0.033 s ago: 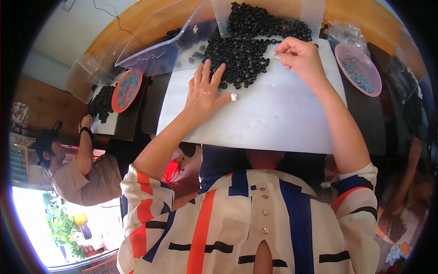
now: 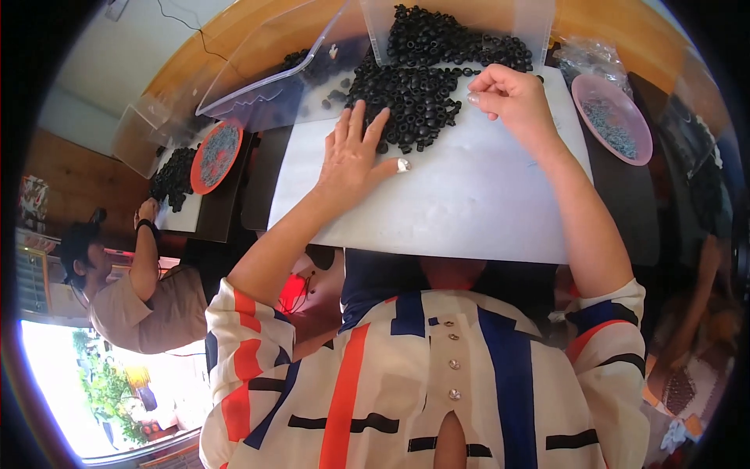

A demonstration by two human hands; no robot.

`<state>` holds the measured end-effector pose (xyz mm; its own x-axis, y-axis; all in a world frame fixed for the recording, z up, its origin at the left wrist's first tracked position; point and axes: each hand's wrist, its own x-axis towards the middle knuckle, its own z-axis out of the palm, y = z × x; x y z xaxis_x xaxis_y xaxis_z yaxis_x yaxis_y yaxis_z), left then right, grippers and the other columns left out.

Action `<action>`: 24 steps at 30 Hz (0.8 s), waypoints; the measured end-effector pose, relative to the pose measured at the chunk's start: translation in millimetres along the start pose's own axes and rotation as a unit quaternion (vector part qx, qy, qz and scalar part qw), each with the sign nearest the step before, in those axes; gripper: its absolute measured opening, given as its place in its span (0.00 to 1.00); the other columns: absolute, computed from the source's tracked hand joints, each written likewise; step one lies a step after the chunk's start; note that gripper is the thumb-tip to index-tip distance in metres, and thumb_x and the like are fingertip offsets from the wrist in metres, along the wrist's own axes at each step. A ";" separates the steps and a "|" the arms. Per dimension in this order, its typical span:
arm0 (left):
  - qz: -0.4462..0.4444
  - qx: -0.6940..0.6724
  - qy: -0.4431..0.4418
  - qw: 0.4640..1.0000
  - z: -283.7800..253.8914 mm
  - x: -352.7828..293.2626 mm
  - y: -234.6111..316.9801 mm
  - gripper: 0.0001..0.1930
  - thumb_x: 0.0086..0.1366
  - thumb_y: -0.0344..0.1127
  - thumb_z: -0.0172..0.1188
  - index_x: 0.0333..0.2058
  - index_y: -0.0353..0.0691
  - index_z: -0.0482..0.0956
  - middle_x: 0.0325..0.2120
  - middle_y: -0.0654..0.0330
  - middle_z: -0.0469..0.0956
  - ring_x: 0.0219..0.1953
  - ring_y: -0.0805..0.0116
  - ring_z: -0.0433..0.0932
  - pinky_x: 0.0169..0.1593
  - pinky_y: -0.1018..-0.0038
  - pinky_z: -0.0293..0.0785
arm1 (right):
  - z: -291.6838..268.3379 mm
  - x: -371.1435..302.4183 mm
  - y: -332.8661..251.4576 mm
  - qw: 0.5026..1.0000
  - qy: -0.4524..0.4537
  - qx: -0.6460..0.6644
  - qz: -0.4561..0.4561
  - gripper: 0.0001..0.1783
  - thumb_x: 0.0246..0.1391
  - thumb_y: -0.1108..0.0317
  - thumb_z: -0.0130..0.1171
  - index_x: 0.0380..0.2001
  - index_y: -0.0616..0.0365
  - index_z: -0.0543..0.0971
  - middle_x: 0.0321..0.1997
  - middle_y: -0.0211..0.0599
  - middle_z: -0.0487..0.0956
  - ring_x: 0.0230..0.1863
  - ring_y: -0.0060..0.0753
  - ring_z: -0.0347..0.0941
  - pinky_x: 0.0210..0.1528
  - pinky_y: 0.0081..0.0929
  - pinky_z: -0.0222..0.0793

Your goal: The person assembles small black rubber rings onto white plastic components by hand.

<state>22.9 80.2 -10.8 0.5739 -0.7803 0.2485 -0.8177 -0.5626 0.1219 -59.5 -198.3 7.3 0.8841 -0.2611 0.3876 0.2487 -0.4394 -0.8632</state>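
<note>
Left hand (image 2: pixel 351 160): fingers spread flat on the white sheet (image 2: pixel 469 211), tips touching the heap of black rubber rings (image 2: pixel 406 98). Right hand (image 2: pixel 512 98): fingers pinched narrow at the heap's three-o'clock edge; contents cannot be told. Heap at twelve o'clock. Risk: a sweeping palm could likely scatter rings off the sheet.

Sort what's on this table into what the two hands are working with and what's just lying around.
In use:
- left hand, flat on the white sheet
- right hand, fingers pinched at the pile of black rings
- clear bin holding more rings

Lying about:
- pink plate
- clear lid
- orange plate, by a co-worker
</note>
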 end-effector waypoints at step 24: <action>-0.052 0.011 0.087 0.995 -4.1 -35.1 -18.8 0.33 0.60 0.54 0.60 0.57 0.36 0.70 0.60 0.45 0.66 0.63 0.45 0.60 0.64 0.54 0.52 | 5.7 -1.4 -2.9 0.998 -0.017 -0.057 -0.018 0.03 0.49 0.75 0.63 0.28 0.61 0.79 0.23 0.25 0.76 0.23 0.14 0.66 0.26 0.17 0.62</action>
<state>18.0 119.3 -17.8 0.6378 -0.6594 0.3981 -0.7515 -0.6459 0.1343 -59.2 -191.7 7.4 0.8893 -0.2149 0.4038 0.2348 -0.5433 -0.8061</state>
